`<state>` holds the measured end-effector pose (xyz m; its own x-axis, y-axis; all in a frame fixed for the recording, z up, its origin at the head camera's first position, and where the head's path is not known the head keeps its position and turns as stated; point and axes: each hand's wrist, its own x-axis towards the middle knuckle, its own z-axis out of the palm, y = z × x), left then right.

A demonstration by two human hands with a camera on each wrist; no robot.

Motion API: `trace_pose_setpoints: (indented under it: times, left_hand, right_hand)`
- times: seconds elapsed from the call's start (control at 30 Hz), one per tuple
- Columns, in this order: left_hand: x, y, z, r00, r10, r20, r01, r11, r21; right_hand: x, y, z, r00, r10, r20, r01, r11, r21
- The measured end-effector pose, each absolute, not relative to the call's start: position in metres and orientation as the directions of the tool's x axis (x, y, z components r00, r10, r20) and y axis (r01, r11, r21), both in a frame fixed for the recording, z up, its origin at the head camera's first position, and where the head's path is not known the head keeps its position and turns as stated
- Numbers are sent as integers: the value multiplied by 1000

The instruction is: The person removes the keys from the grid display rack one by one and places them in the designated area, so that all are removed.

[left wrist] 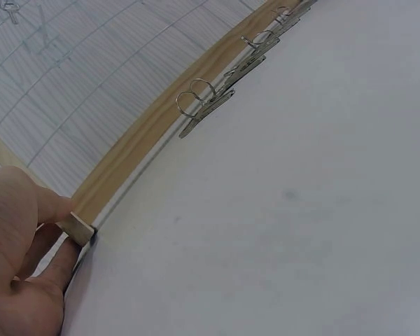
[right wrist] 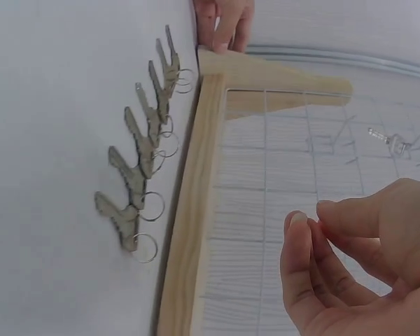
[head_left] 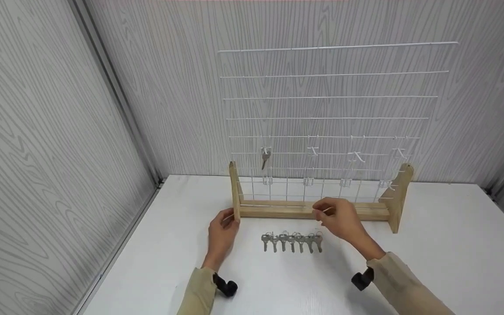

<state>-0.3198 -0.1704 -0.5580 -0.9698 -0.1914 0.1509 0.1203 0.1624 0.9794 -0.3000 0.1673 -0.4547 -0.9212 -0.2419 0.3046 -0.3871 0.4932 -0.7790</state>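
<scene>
My left hand (head_left: 222,234) grips the lower front end of the wooden side support (head_left: 235,192) of a white wire-grid rack, thumb and fingers on either side of it. In front of the rack's wooden base bar (head_left: 278,211), several metal keys (head_left: 292,243) lie in a row on the table, each with a ring. One more key (head_left: 265,158) hangs from a hook on the left of the grid. My right hand (right wrist: 357,266) hovers before the base bar with loosely bent fingers. Its thumb and fingertips are close together, nothing visible between them.
The wire grid (head_left: 330,118) rises behind the bar and carries other white hooks (head_left: 357,156) in two rows. Its right wooden support (head_left: 398,197) stands on the white table (head_left: 444,262). Wood-grain panels (head_left: 50,131) enclose the left side and back.
</scene>
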Motion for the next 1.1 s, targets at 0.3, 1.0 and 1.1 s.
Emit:
trace_pose_setpoints:
  times: [0.3,1.0,1.1]
  left_hand:
    - [-319,-170,-556,-967,-213,141,107,165,981]
    - [-318,-169,-556,-965,-202,169,129,195,972]
    - [-318,-170,-557,-965,-201,167,128,195,972]
  right_hand:
    - [-300,145,-422,-890,-264,371,-455,482,-748]
    - [-316,103,-389,-882,-195,428,-469,443,-764]
    - [-318,97,-389,-889,-171,425,-455,427,-781]
